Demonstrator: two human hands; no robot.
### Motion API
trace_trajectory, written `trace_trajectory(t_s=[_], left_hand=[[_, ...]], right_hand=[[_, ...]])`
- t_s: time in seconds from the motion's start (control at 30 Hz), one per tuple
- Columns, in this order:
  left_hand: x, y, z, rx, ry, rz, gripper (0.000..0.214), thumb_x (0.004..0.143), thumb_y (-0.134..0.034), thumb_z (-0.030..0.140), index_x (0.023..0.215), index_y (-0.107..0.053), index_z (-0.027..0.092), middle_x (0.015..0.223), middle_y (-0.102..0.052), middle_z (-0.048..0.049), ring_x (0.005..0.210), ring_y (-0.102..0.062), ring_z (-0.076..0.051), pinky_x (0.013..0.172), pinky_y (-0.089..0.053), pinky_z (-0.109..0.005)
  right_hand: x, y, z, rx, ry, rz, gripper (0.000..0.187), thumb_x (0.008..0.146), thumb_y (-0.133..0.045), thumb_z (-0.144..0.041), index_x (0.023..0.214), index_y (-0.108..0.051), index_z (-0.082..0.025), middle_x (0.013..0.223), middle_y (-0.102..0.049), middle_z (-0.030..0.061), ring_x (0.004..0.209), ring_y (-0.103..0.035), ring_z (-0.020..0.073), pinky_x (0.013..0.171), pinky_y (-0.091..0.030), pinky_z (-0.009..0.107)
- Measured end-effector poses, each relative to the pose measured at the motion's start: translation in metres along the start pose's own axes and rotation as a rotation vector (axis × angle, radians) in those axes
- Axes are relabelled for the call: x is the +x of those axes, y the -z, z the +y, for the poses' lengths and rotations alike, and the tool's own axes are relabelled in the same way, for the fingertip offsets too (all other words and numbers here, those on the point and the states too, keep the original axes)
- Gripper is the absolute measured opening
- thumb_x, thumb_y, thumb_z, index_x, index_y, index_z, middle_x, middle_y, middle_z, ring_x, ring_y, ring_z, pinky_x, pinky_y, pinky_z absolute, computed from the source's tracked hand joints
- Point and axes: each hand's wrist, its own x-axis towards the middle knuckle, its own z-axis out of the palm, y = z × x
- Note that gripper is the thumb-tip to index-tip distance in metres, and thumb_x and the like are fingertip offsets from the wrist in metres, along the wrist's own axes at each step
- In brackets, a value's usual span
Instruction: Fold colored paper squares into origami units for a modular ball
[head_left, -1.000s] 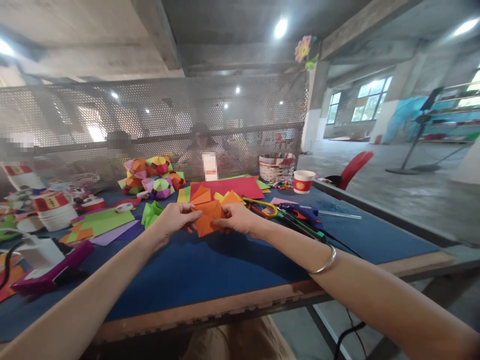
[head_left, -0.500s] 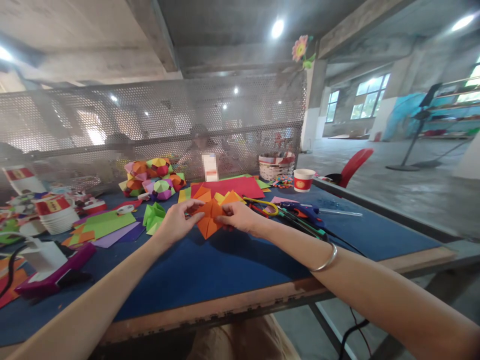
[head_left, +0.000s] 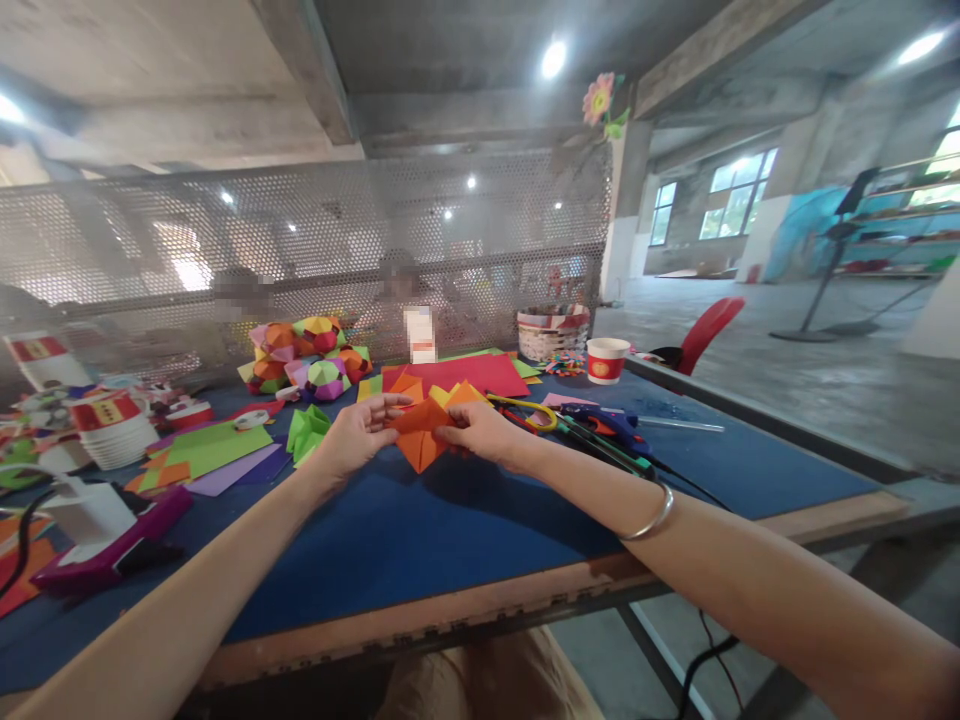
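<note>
Between my two hands is a piece of folded orange paper (head_left: 420, 445), held just above the blue tabletop with a pointed corner toward me. My left hand (head_left: 361, 430) pinches its left edge between thumb and fingers. On the opposite edge, my right hand (head_left: 474, 432) is closed with the thumb on the near face; some of its fingers are hidden behind the paper. Right behind lie more orange and yellow paper pieces (head_left: 459, 394) and a red sheet (head_left: 480, 374). A green folded paper piece (head_left: 306, 430) sits beside my left hand.
Yellow-handled scissors (head_left: 544, 415), a blue glue gun (head_left: 611, 425) and a paper cup (head_left: 607, 360) are on the right. Coloured paper balls (head_left: 307, 355), green sheets (head_left: 217, 450), stacked cups (head_left: 112, 430) and a purple power strip (head_left: 112, 550) occupy the left. A woven basket (head_left: 553, 332) stands behind.
The orange paper has tipped, so its upper part folds over and its near point sits slightly higher. Both hands keep their grip, with the left fingers shifted a little.
</note>
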Motion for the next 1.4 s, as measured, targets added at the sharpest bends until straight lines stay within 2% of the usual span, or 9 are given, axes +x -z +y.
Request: trace_trajectory(t_s=[0.2,0.4,0.5,0.6,0.7,0.8,0.97,1.23,1.4], left_hand=[[0.001,-0.003,-0.002,0.043,-0.018,0.085,0.037,0.072,-0.068,0.030,0.106,-0.070,0.016,0.089,-0.080,-0.0067,0.069,-0.072,-0.020,0.068,-0.059,-0.035],[-0.005,-0.008,0.001,0.398,-0.281,0.202,0.029,0.077,-0.061,0.030,0.099,-0.075,0.019,0.094,-0.079,-0.0073,0.079,-0.070,-0.021,0.070,-0.054,-0.032],[-0.008,-0.010,0.006,0.441,-0.341,0.212,0.026,0.081,-0.059,0.040,0.076,-0.074,0.020,0.083,-0.076,-0.0066,0.076,-0.066,-0.021,0.066,-0.048,-0.030],[-0.007,-0.010,0.009,0.278,-0.153,0.210,0.037,0.078,-0.061,0.052,0.060,-0.066,0.020,0.064,-0.065,-0.0042,0.064,-0.059,-0.019,0.060,-0.044,-0.029],[-0.006,-0.011,0.010,-0.015,0.172,0.187,0.038,0.068,-0.070,0.056,0.063,-0.067,0.018,0.066,-0.068,-0.0052,0.066,-0.061,-0.020,0.062,-0.048,-0.029],[-0.007,-0.012,0.011,-0.092,0.322,0.179,0.041,0.063,-0.075,0.057,0.067,-0.068,0.017,0.070,-0.069,-0.0068,0.068,-0.061,-0.020,0.059,-0.047,-0.028],[-0.012,-0.017,0.015,0.048,0.322,0.144,0.049,0.061,-0.076,0.062,0.072,-0.070,0.016,0.074,-0.068,-0.0063,0.063,-0.055,-0.016,0.046,-0.036,-0.023],[-0.018,-0.025,0.017,-0.014,0.328,0.084,0.030,0.057,-0.077,0.030,0.084,-0.072,0.018,0.085,-0.075,-0.0064,0.070,-0.061,-0.017,0.050,-0.044,-0.022],[-0.013,-0.019,0.008,-0.133,0.295,0.101,0.026,0.057,-0.074,0.020,0.083,-0.073,0.017,0.093,-0.077,-0.0087,0.069,-0.064,-0.016,0.055,-0.050,-0.025]], right_hand=[[0.001,0.000,0.001,-0.034,0.038,-0.012,0.022,0.090,-0.061,-0.011,0.069,-0.058,-0.017,0.057,-0.056,-0.0043,0.050,-0.048,0.0088,0.049,-0.035,0.020],[0.001,-0.002,0.002,-0.045,0.038,-0.024,0.020,0.086,-0.063,-0.008,0.067,-0.060,-0.016,0.054,-0.055,-0.0040,0.048,-0.047,0.0083,0.048,-0.035,0.020],[0.001,-0.002,0.002,-0.048,0.017,-0.051,0.018,0.083,-0.063,-0.008,0.067,-0.061,-0.016,0.055,-0.058,-0.0031,0.048,-0.049,0.0088,0.047,-0.037,0.021],[0.001,-0.002,0.003,-0.054,0.006,-0.093,0.012,0.081,-0.066,-0.014,0.070,-0.064,-0.016,0.061,-0.063,-0.0017,0.052,-0.054,0.0102,0.049,-0.042,0.021],[0.002,-0.001,0.005,-0.057,0.022,-0.136,0.008,0.081,-0.068,-0.020,0.075,-0.068,-0.016,0.069,-0.067,-0.0011,0.058,-0.058,0.0110,0.052,-0.043,0.021],[0.005,0.000,0.012,-0.055,0.079,-0.165,0.009,0.080,-0.070,-0.022,0.074,-0.068,-0.016,0.068,-0.064,-0.0020,0.061,-0.055,0.0112,0.055,-0.039,0.020],[0.010,0.000,0.019,-0.067,0.156,-0.118,0.017,0.076,-0.075,-0.028,0.073,-0.067,-0.013,0.067,-0.061,-0.0028,0.065,-0.050,0.0113,0.059,-0.034,0.021],[0.003,0.000,0.009,-0.262,0.218,0.034,0.031,0.081,-0.069,-0.027,0.058,-0.050,-0.017,0.056,-0.045,-0.0053,0.058,-0.040,0.0091,0.054,-0.027,0.022],[0.005,0.002,0.009,-0.206,0.103,0.156,0.029,0.082,-0.067,-0.029,0.060,-0.050,-0.018,0.054,-0.044,-0.0064,0.055,-0.041,0.0092,0.050,-0.028,0.021]])
